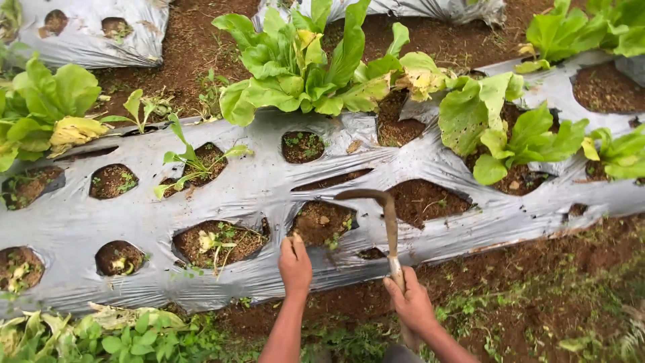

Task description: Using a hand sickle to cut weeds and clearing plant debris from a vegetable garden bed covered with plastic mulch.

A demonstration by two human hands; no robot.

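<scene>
My right hand grips the wooden handle of a sickle, whose rusty curved blade arches left over a soil hole in the silver plastic mulch. My left hand rests with fingers together at the near edge of that same hole, holding nothing that I can see. Small weeds sprout in the hole's soil. A large leafy green plant grows at the far side of the bed.
Several round holes with bare soil and small seedlings dot the mulch sheet. More leafy plants stand at right and at left. A dirt furrow with weeds runs along the near side. Another mulched bed lies beyond.
</scene>
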